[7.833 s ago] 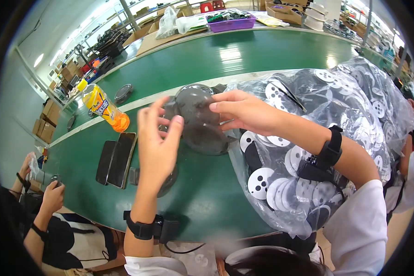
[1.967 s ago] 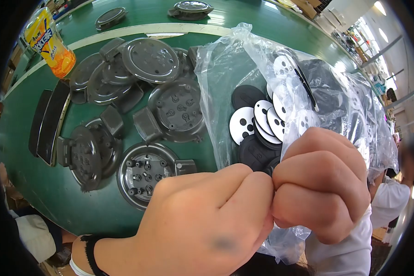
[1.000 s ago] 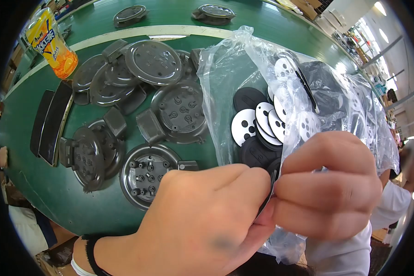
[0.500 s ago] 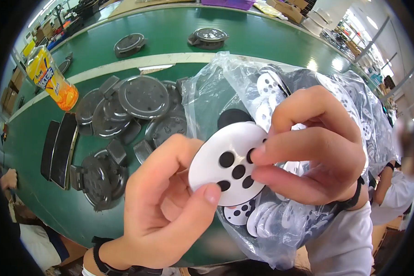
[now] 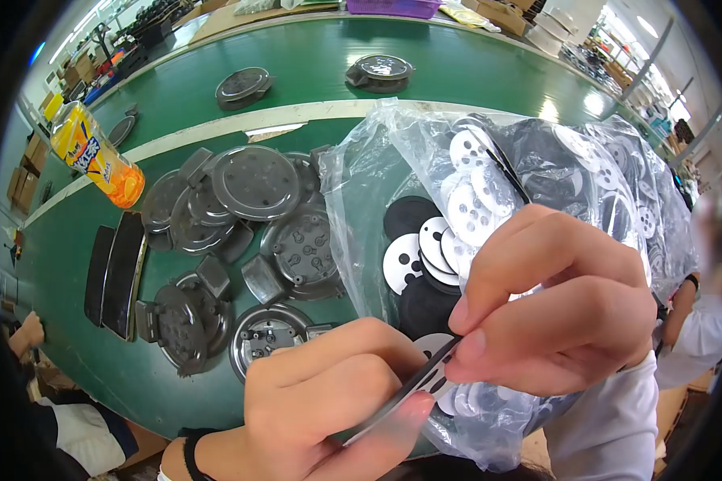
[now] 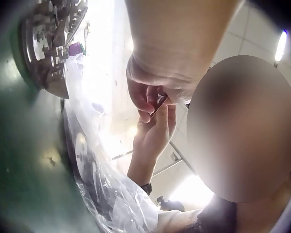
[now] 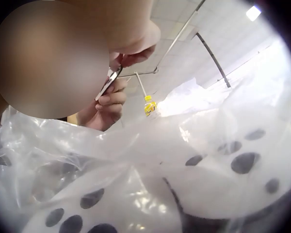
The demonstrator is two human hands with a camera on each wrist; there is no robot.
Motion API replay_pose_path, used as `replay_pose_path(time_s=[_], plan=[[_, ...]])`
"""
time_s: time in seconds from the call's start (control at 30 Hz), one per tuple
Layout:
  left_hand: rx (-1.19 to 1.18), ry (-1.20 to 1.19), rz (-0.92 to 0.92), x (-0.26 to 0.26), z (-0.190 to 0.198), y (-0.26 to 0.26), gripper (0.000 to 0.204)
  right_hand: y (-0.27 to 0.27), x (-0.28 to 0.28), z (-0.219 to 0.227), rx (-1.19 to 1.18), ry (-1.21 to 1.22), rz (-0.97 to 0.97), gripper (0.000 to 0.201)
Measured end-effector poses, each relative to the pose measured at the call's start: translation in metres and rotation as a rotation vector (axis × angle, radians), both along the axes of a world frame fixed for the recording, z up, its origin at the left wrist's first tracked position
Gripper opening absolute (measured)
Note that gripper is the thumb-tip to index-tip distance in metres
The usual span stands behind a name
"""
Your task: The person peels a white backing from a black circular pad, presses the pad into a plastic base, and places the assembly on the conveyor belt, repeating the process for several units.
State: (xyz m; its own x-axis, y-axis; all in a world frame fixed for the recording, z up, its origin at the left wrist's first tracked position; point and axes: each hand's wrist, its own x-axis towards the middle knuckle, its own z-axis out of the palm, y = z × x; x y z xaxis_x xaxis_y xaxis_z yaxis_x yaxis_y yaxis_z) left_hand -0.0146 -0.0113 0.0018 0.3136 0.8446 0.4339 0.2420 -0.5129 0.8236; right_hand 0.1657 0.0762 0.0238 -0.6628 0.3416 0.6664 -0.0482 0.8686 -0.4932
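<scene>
A thin disc with dark holes (image 5: 425,383) is held nearly edge-on between both hands in the head view. The left hand (image 5: 337,393) grips its lower left side between thumb and fingers. At the upper right edge, the right hand (image 5: 557,301) pinches it with thumb and fingertip. Beneath and behind the hands, white and black discs (image 5: 401,264) lie in a clear plastic bag (image 5: 361,176). The right wrist view also catches the held disc (image 7: 109,83) edge-on, with the left hand (image 7: 104,109) below it.
Dark round housings (image 5: 257,183) are piled left of the bag, one partly behind the left hand. Two black phone-like slabs (image 5: 123,276) and an orange drink bottle (image 5: 96,156) stand farther left. Two more housings (image 5: 381,72) lie beyond the pale strip. Other people's arms show at both sides.
Half a second ago the disc's white face was turned to the head camera; now it is tilted nearly edge-on. Both hands moved lower, uncovering the discs in the bag.
</scene>
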Motion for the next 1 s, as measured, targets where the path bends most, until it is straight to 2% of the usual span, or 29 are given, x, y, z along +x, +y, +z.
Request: replay_pose_path(time_s=[0.07, 0.1, 0.17, 0.3, 0.37, 0.47, 0.6, 0.67, 0.83, 0.93, 1.0], plan=[[0.051, -0.19, 0.247, 0.01, 0.0, 0.0, 0.017, -0.001, 0.001, 0.002, 0.024, -0.055, -0.019, 0.024], [0.051, -0.19, 0.247, 0.01, -0.005, 0.001, 0.017, -0.001, 0.001, 0.002, 0.021, -0.052, -0.029, 0.023], [0.296, -0.167, 0.15, 0.006, -0.023, 0.004, 0.017, -0.002, 0.001, 0.001, 0.017, -0.049, -0.039, 0.023], [0.295, -0.151, 0.153, 0.006, -0.027, 0.004, 0.016, 0.0, 0.001, 0.0, 0.054, -0.008, -0.048, 0.021], [0.398, -0.016, 0.17, 0.007, -0.015, 0.005, 0.017, 0.0, 0.003, 0.001, 0.077, -0.034, -0.043, 0.02], [0.532, -0.076, 0.179, 0.006, -0.038, 0.011, 0.018, -0.002, 0.003, 0.001, 0.065, -0.039, -0.035, 0.018], [0.454, 0.016, 0.144, 0.003, -0.025, 0.003, 0.013, -0.002, 0.001, -0.002, 0.074, -0.009, -0.032, 0.014], [0.345, 0.129, 0.152, 0.005, -0.024, -0.004, 0.019, 0.0, -0.002, -0.005, 0.107, 0.031, -0.014, 0.013], [0.275, 0.202, 0.194, 0.006, -0.024, -0.01, 0.022, 0.003, -0.012, -0.017, 0.195, 0.206, -0.022, 0.01], [0.271, 0.219, 0.218, 0.006, -0.025, -0.012, 0.023, 0.002, -0.007, -0.007, 0.194, 0.069, 0.003, 0.01], [0.264, 0.224, 0.22, 0.005, -0.024, -0.013, 0.023, 0.002, -0.009, -0.01, 0.203, 0.091, -0.011, 0.01]])
